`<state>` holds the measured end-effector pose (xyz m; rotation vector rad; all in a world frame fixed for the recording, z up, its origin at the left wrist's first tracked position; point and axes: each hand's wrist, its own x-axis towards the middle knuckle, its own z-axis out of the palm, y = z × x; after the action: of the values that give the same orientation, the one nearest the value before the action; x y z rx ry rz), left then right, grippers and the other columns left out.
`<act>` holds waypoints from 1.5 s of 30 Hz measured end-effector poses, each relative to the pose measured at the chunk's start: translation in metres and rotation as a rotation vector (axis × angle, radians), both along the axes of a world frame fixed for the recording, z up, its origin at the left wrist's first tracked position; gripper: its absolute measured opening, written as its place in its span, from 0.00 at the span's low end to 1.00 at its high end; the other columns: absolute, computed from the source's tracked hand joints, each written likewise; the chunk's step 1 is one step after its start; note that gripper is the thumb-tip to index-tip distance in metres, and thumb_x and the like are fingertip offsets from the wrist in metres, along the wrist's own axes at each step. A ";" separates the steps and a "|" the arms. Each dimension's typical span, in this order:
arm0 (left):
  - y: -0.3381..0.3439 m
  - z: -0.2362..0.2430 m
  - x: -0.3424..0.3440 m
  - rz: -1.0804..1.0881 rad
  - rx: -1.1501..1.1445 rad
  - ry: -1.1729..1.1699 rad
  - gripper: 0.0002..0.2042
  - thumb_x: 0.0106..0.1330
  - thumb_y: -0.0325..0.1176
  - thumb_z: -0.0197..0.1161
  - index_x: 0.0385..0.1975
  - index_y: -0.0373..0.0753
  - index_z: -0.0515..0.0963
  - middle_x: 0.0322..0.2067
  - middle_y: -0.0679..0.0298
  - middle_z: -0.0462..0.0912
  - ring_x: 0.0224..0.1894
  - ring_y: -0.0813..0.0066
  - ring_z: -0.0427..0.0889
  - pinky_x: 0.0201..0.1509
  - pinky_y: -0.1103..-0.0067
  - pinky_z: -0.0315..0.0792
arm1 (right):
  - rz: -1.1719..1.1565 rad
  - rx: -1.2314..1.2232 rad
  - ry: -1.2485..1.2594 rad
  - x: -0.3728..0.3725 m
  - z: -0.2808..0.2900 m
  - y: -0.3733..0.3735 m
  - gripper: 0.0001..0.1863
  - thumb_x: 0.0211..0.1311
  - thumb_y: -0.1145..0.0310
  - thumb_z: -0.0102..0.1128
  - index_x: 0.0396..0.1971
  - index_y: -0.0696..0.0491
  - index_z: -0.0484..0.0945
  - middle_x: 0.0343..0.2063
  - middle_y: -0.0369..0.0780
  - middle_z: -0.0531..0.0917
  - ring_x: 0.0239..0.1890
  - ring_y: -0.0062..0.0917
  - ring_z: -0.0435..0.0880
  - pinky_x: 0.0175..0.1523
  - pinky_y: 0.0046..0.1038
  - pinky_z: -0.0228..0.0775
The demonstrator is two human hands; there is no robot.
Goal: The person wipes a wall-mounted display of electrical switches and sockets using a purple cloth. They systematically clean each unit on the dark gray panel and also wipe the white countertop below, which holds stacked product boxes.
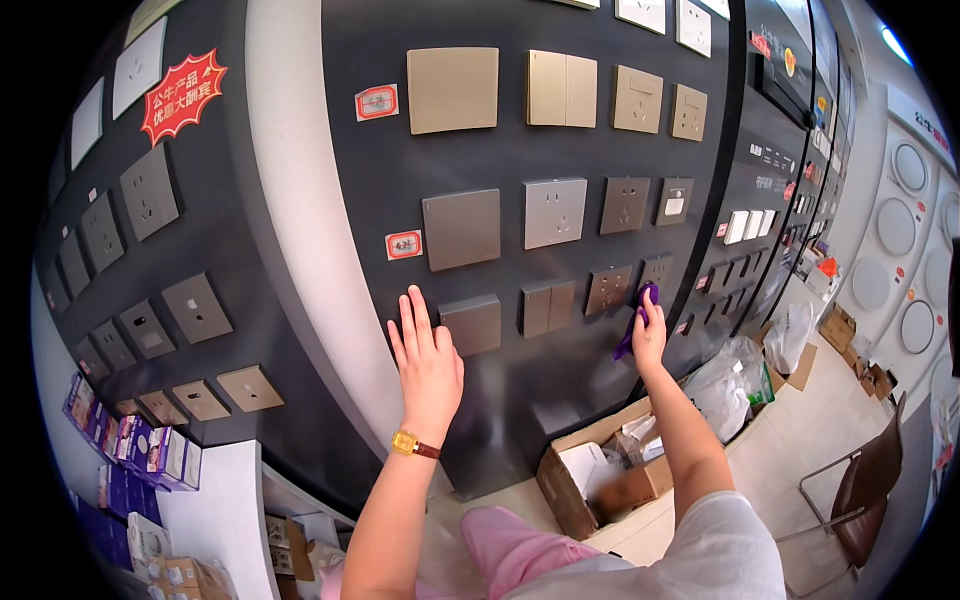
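Observation:
My left hand (430, 370) lies flat on the dark display panel (500, 410), its fingers stretched upward and a watch (414, 444) on the wrist. Its fingertips rest just left of a dark grey switch plate (472, 326) in the lowest row. In my right hand (650, 338) is a bunched purple cloth (651, 293), partly hidden by the fingers. The cloth sits at the lower edge of a small dark socket plate (657, 269) at the row's right end. Beside that is another dark socket (608, 290), and further left a double switch plate (547, 308).
Gold switch plates (453, 90) fill a higher row. A cardboard box (565, 500) with packaging stands on the floor below the panel, beside plastic bags (722, 390). A brown chair (868, 490) is at right. Purple boxes (160, 450) stack near a white counter (215, 510) at left.

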<state>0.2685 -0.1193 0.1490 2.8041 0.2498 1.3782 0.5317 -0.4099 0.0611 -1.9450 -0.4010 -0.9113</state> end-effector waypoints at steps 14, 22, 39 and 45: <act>0.002 0.000 -0.001 -0.028 0.003 0.020 0.07 0.58 0.23 0.62 0.32 0.30 0.72 0.72 0.40 0.44 0.74 0.44 0.48 0.72 0.52 0.51 | 0.098 0.126 -0.190 -0.013 0.050 0.040 0.25 0.66 0.76 0.50 0.64 0.54 0.68 0.38 0.45 0.74 0.40 0.36 0.76 0.52 0.26 0.68; 0.005 -0.002 0.000 -0.029 0.013 0.019 0.06 0.58 0.23 0.62 0.32 0.31 0.72 0.72 0.41 0.43 0.74 0.44 0.47 0.73 0.53 0.51 | 0.291 -0.016 -0.286 -0.059 0.055 0.071 0.25 0.66 0.77 0.52 0.64 0.53 0.68 0.35 0.44 0.73 0.37 0.36 0.76 0.46 0.25 0.70; 0.011 -0.002 -0.006 -0.093 -0.027 0.035 0.05 0.58 0.23 0.62 0.31 0.30 0.74 0.73 0.45 0.42 0.75 0.50 0.46 0.74 0.56 0.50 | 0.301 -0.079 -0.229 -0.068 0.033 0.088 0.28 0.67 0.77 0.50 0.67 0.51 0.63 0.39 0.45 0.73 0.41 0.38 0.75 0.52 0.27 0.69; 0.008 0.007 -0.017 -0.094 -0.024 0.087 0.08 0.59 0.25 0.61 0.36 0.28 0.76 0.73 0.45 0.43 0.74 0.50 0.48 0.73 0.57 0.53 | 0.567 0.083 0.029 -0.101 0.040 0.071 0.20 0.65 0.79 0.53 0.56 0.55 0.76 0.35 0.38 0.77 0.39 0.21 0.76 0.48 0.21 0.68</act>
<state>0.2515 -0.1111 0.1564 2.8202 0.1318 1.2279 0.4305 -0.3388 0.1006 -1.6342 -0.8308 -0.5181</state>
